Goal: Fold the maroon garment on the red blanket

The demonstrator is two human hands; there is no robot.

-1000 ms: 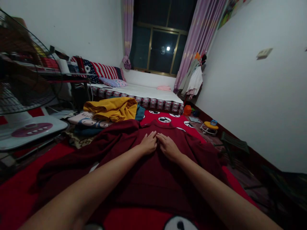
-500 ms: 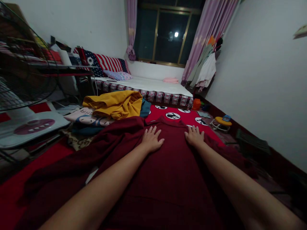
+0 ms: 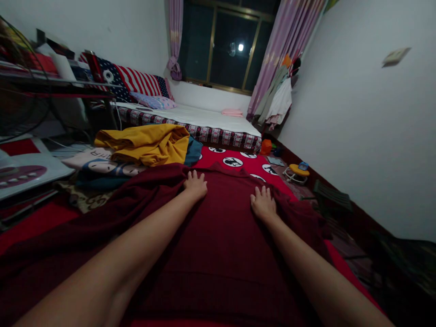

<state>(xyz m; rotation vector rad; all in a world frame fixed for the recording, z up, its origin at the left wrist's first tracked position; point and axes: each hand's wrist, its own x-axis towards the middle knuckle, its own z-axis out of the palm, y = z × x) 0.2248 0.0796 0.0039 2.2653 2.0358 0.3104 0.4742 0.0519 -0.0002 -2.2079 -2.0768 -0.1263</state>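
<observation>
A dark maroon long-sleeved top (image 3: 225, 231) lies spread out before me on a red cloth printed with white circles (image 3: 232, 161). Near the garment's upper left part, my left hand (image 3: 195, 185) rests on the fabric with fingers apart. On its upper right part lies my right hand (image 3: 264, 203), palm down and fingers spread. Neither hand holds anything. Beyond my left hand sits a pile of clothes, with a mustard-yellow garment (image 3: 150, 144) on top and a pale printed garment (image 3: 102, 160) beneath it. The lower edge of the maroon top is dim.
A low bed (image 3: 200, 119) stands under the window. At left are a cluttered desk (image 3: 64, 88) and a pale fan base (image 3: 37, 170). Along the right wall are a yellow-topped stool (image 3: 299, 170) and a dark green folding stool (image 3: 332, 197). Clothes (image 3: 279, 100) hang by the curtain.
The view has shifted to the right. Both hands stay on the maroon top, the left now closer to its upper left shoulder and the right a little lower on the cloth.
</observation>
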